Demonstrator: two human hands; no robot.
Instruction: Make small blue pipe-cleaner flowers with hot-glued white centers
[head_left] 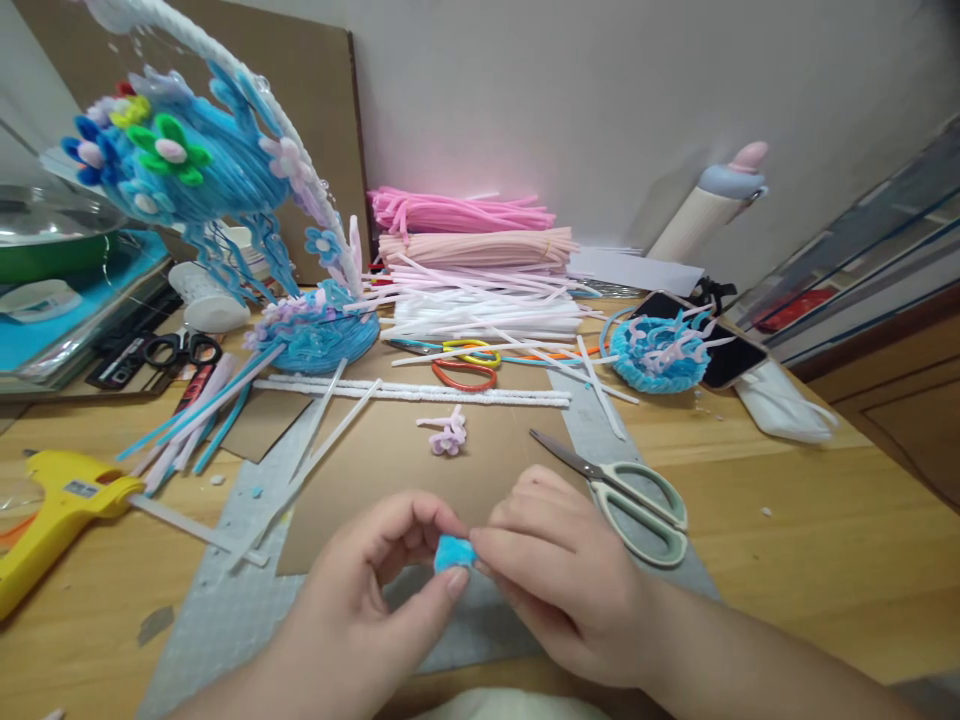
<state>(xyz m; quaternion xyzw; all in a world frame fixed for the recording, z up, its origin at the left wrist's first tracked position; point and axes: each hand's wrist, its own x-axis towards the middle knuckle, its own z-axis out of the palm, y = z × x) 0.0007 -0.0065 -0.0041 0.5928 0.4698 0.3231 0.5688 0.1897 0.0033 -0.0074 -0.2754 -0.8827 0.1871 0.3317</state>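
Note:
My left hand (375,590) and my right hand (555,570) meet low in the middle of the view. Together they pinch a small fuzzy light-blue piece (454,552) between thumbs and fingertips. Both hands hover over a brown cardboard sheet (390,470) that lies on a grey mat (225,620). A small lilac pipe-cleaner flower (448,436) lies on the cardboard just beyond my fingers. Pale green scissors (630,495) lie shut-bladed to the right of my right hand.
A yellow glue gun (52,510) lies at the left edge. A tall blue pipe-cleaner ornament (202,170) stands at back left. Bundles of pink and white pipe cleaners (472,260) are stacked behind. A blue woven disc (660,355) sits on a phone at right. Black scissors (180,348) lie at left.

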